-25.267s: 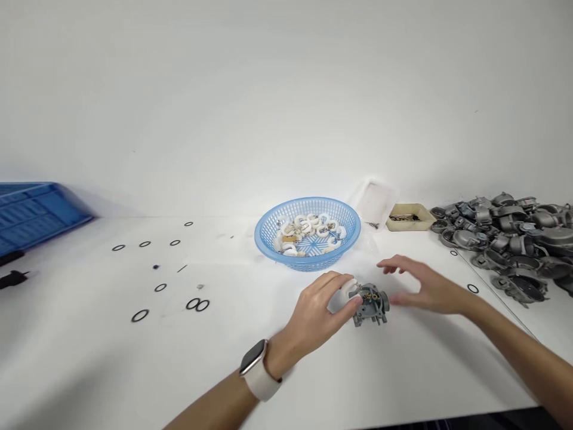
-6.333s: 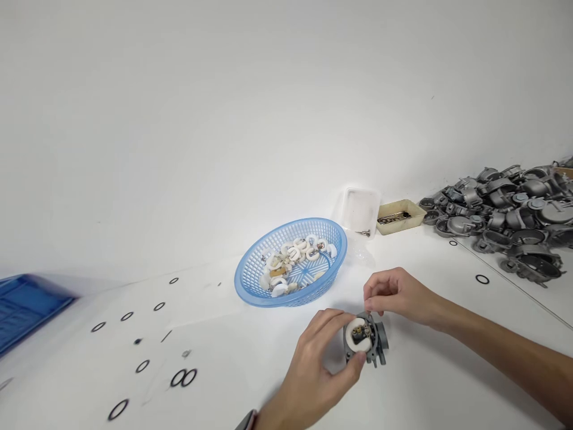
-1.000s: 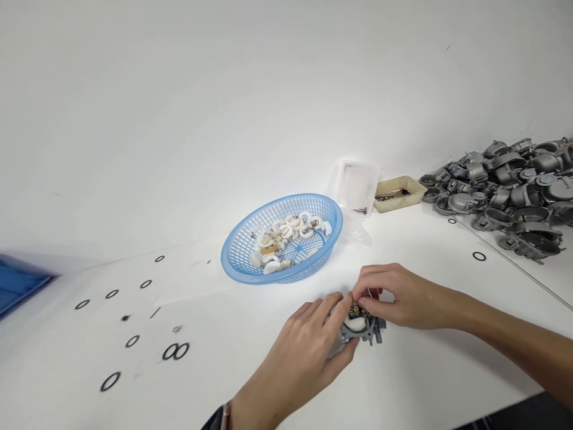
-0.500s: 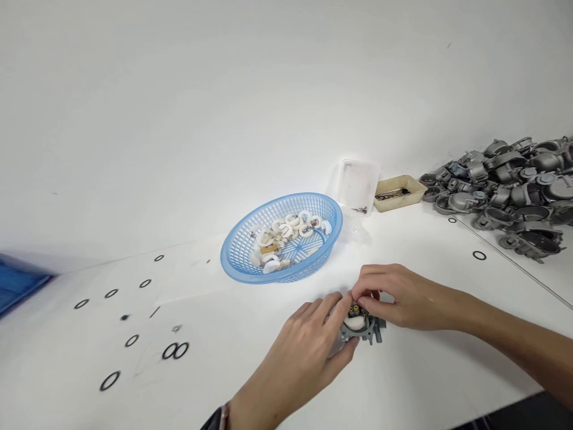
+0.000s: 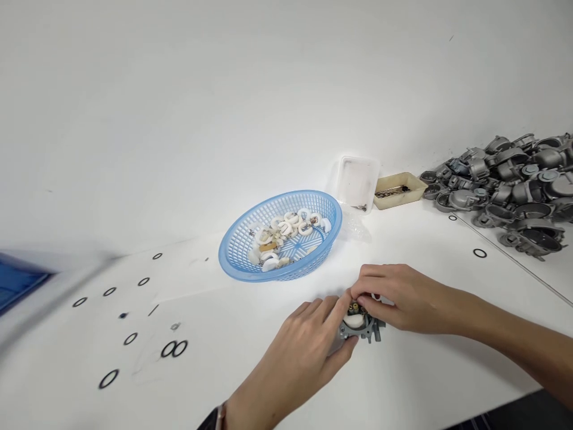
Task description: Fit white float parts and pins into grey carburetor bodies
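Observation:
On the white table, my left hand is closed around a grey metal carburetor body, with the thumb at its near edge and the fingers over its far side. Inside the carburetor body lie a white float and small brass fittings. My right hand reaches in from the right, its thumb and fingertips pinched together at the far edge of the body, against the left fingertips. Whatever the right fingertips pinch is hidden.
Beyond the hands stands a blue plastic basket of white floats. Behind it are a white tray and a cream box of small parts. Grey metal bowls are heaped at right. Several black rings lie at left.
The view has shifted very slightly. Both hands stay on the carburetor body in nearly the same pose.

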Tool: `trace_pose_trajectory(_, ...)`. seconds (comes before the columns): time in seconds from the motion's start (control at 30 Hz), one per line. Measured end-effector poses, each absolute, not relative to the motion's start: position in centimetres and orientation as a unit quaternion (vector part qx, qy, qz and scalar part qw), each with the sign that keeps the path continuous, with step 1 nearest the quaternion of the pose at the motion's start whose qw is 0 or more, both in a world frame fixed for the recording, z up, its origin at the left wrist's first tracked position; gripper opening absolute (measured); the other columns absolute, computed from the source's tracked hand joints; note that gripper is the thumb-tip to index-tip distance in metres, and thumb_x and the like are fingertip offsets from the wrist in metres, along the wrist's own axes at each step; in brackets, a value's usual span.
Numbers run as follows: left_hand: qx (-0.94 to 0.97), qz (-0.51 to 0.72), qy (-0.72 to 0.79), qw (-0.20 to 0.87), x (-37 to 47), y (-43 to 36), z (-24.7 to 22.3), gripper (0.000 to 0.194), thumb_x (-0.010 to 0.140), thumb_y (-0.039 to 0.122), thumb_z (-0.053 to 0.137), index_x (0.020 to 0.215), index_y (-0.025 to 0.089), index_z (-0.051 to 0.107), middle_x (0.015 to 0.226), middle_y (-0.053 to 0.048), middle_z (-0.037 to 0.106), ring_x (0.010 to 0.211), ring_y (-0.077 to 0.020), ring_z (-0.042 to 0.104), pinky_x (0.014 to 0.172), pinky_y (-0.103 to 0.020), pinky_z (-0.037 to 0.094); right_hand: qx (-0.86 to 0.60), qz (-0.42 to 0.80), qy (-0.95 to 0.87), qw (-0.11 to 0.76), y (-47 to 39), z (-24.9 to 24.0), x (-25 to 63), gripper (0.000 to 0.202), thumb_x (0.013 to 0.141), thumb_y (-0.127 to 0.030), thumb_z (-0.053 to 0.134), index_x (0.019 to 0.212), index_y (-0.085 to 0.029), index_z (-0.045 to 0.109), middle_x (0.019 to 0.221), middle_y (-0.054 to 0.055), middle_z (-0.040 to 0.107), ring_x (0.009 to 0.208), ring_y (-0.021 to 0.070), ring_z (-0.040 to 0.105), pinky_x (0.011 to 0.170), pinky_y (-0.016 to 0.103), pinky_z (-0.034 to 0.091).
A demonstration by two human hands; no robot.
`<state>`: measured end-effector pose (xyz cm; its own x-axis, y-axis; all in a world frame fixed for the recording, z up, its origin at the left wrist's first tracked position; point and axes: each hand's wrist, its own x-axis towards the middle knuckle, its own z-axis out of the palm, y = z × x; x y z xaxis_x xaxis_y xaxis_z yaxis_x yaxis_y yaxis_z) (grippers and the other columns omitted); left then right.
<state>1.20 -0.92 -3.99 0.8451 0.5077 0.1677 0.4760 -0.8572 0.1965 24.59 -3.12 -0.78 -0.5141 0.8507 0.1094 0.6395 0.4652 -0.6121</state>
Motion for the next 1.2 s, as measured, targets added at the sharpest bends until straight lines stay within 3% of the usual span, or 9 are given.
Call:
trace_pose_trajectory(0.6, 0.956, 0.087, 0.268, 0.084, 1.24, -0.74, -4.51, 0.052, 0.099, 0.028, 0.059, 0.143, 0.02, 0.033, 0.101, -0.005, 0.067, 0.088, -0.0276, 0.065, 0.074, -0.043, 0.055, -0.443, 0.268, -0.829, 0.211, -3.18, -0.54, 24.62, 0.023, 0.103, -0.02, 0.047, 0.105, -0.02, 0.07, 0.092, 0.001, 0.063, 0.076, 0.0129, 0.058, 0.067, 0.027, 0.043)
trace_pose_trajectory(1.2, 0.955, 0.096, 0.269, 0.085, 1.15, -0.84, -4.6, 0.052, 0.098, 0.028, 0.059, 0.143, 0.021, 0.033, 0.1, -0.005, 0.068, 0.087, -0.0277, 0.066, 0.074, -0.043, 0.055, -0.443, 0.266, -0.83, 0.212, -3.1, -0.61, 24.6, 0.022, 0.103, -0.019, 0.048, 0.105, -0.021, 0.07, 0.091, 0.0, 0.063, 0.076, 0.0124, 0.058, 0.068, 0.027, 0.043)
